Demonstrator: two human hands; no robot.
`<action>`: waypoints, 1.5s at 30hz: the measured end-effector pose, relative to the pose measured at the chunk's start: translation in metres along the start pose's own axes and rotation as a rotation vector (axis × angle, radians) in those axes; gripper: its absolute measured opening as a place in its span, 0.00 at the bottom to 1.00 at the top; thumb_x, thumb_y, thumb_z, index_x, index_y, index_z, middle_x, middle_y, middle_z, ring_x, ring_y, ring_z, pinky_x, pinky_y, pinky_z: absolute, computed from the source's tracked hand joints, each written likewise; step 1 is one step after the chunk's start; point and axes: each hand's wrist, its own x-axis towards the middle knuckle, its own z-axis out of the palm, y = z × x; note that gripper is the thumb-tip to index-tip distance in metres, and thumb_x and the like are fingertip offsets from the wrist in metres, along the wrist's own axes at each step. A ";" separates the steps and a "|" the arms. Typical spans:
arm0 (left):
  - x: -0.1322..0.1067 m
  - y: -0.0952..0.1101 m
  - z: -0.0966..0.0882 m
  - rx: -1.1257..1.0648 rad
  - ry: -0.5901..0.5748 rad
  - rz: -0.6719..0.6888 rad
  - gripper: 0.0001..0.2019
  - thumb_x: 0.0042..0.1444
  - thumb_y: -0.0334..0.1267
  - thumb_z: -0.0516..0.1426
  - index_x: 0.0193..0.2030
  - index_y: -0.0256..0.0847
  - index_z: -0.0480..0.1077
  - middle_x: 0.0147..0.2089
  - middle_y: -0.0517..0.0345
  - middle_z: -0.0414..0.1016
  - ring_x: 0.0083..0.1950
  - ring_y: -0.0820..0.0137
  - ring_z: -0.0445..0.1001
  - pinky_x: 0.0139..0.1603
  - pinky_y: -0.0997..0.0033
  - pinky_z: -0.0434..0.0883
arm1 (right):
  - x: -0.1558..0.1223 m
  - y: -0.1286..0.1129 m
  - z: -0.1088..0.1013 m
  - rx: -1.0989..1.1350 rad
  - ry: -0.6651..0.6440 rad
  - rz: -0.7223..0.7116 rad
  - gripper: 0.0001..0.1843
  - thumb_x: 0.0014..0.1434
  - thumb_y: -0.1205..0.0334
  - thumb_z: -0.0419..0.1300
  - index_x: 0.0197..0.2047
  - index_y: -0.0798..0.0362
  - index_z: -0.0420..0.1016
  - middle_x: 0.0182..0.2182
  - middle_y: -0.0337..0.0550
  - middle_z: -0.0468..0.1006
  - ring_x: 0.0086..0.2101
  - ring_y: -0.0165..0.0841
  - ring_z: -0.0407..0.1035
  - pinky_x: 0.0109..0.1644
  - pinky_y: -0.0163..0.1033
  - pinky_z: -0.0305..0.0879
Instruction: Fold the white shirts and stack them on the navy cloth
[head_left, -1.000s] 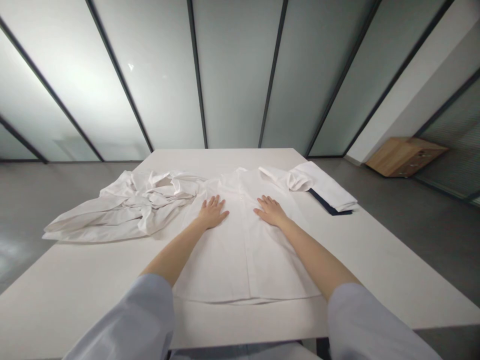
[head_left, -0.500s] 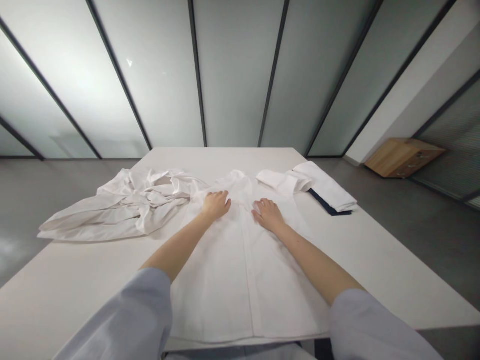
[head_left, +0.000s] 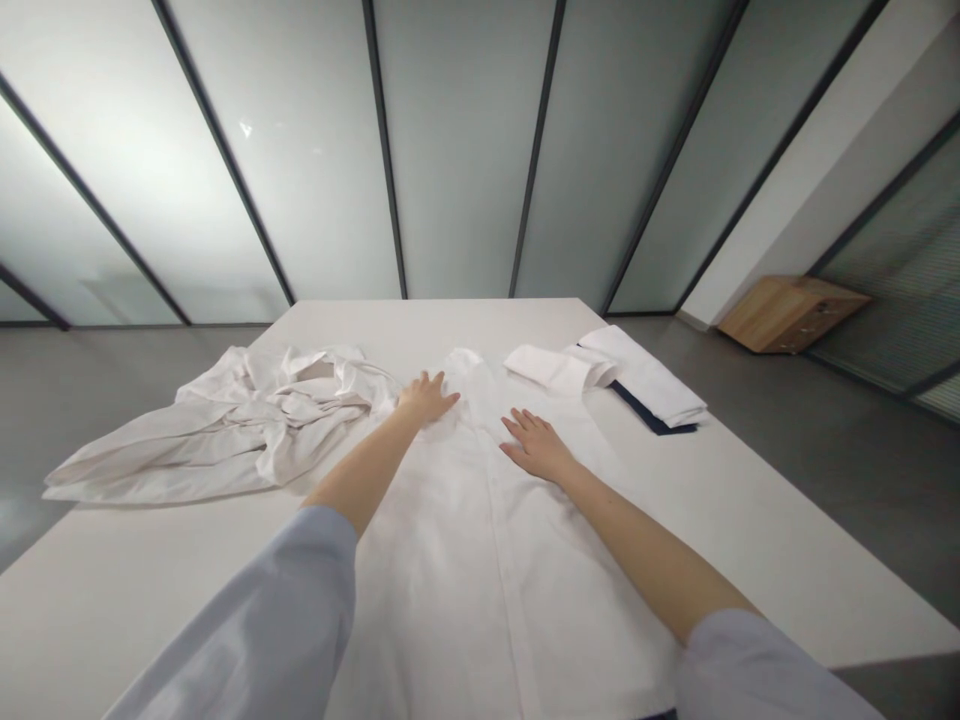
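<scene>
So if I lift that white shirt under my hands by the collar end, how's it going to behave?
Probably floppy: the white shirt lies flat with soft creases and drapes over the table edge. Likely light, since the crumpled garment beside it holds loose folds. It may slide easily on the smooth tabletop under the left hand and right hand.

A crumpled white garment (head_left: 225, 420) crowds the counter (head_left: 750, 520) on the left; folded white cloths (head_left: 607, 372) over a dark piece (head_left: 651, 415) block the far right. Bare counter lies open beyond and at right.
</scene>
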 end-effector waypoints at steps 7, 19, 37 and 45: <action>0.026 0.016 0.001 0.004 -0.001 0.101 0.39 0.61 0.63 0.39 0.70 0.36 0.44 0.60 0.38 0.69 0.61 0.55 0.68 0.60 0.55 0.57 | -0.002 -0.001 -0.002 0.016 -0.010 0.008 0.34 0.66 0.43 0.43 0.69 0.52 0.56 0.69 0.50 0.50 0.67 0.44 0.44 0.67 0.49 0.44; 0.059 -0.013 0.013 0.012 0.015 -0.129 0.35 0.61 0.59 0.39 0.66 0.38 0.58 0.71 0.44 0.53 0.72 0.49 0.46 0.67 0.46 0.45 | -0.002 -0.005 -0.008 0.030 -0.031 0.026 0.34 0.66 0.43 0.43 0.69 0.50 0.54 0.69 0.48 0.49 0.67 0.43 0.43 0.67 0.48 0.43; -0.048 0.036 0.022 0.027 0.018 0.024 0.29 0.62 0.57 0.44 0.64 0.42 0.58 0.69 0.41 0.54 0.68 0.51 0.55 0.59 0.48 0.60 | 0.053 -0.004 -0.001 0.027 -0.061 0.152 0.40 0.64 0.37 0.38 0.71 0.53 0.49 0.70 0.52 0.45 0.68 0.45 0.40 0.67 0.51 0.39; -0.037 -0.012 -0.006 -0.016 0.175 0.042 0.22 0.66 0.43 0.41 0.63 0.47 0.60 0.64 0.49 0.65 0.63 0.58 0.64 0.60 0.55 0.63 | 0.054 -0.003 -0.005 0.024 -0.073 0.131 0.39 0.65 0.39 0.39 0.71 0.54 0.49 0.70 0.52 0.45 0.68 0.44 0.40 0.67 0.50 0.40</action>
